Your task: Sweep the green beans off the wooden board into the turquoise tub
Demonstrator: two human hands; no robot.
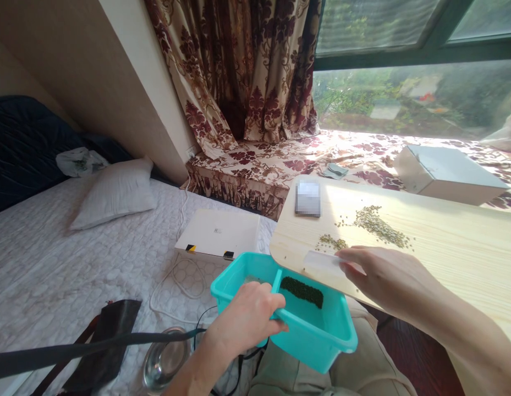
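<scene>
Judged partly done: dark grains [302, 291] lay in the turquoise bin [297, 336], while pale grains [381, 226] lay loose on the table [453, 242].
The left grip [253, 312] was closed on the bin's near rim at the divider, dark grains to its right; the other compartment's contents were mostly hidden. The right grip [364, 268] pinched a translucent card [323, 263] near the table's edge. Just beyond the card lay a small heap [331, 242] of pale grains, with a larger heap farther from the grip.
</scene>
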